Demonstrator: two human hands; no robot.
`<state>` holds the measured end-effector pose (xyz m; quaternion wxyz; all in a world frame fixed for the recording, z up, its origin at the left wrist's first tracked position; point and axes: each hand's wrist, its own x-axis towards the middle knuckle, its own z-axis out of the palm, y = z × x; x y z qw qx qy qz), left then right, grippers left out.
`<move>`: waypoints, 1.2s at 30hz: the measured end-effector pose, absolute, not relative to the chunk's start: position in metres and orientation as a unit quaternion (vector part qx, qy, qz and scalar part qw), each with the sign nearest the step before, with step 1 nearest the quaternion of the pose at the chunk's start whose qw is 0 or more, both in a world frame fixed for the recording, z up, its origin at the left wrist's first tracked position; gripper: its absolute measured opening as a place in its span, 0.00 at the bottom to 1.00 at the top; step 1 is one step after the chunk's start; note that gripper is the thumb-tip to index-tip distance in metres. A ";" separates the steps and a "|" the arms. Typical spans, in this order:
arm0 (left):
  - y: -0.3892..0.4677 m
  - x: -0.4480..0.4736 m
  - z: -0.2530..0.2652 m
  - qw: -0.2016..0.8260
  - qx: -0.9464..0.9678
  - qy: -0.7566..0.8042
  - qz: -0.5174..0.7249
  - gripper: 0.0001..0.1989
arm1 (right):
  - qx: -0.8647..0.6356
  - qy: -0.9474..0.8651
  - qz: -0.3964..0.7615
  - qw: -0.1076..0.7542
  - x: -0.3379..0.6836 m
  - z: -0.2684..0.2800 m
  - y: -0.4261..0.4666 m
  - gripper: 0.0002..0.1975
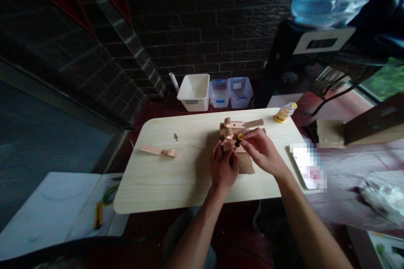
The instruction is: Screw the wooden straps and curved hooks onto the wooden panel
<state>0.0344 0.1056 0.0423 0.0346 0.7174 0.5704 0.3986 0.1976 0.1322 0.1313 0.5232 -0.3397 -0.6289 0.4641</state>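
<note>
My right hand (260,149) pinches the yellow-and-black handle of a small screwdriver (239,138), which stands nearly upright over a light wooden piece (227,146). Pressed against that piece are the closed fingers of my left hand (223,168). Beneath lies a brown block or board (246,164), partly covered by my hands. Just behind them is another wooden part with dark holes (236,125). The screwdriver's tip is too small to make out. A similar wooden part (159,151) rests apart on the left of the table, near a small grey pointed object (176,137).
The pale table (176,185) has rounded corners. On its far right corner stands a clear bottle with a yellow base (285,112); a blurred-out flat device (303,166) lies along the right edge. Behind are a white basket (193,92), clear bins (240,92) and a water dispenser (303,59).
</note>
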 end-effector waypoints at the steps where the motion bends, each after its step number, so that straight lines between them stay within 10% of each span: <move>1: 0.106 0.034 0.043 0.038 0.720 0.569 0.396 0.14 | -0.340 -0.629 0.461 0.526 0.198 0.131 0.133 0.07; 36: 0.111 0.035 0.051 0.093 0.713 0.573 0.393 0.17 | -0.380 -0.666 0.397 0.504 0.196 0.139 0.135 0.09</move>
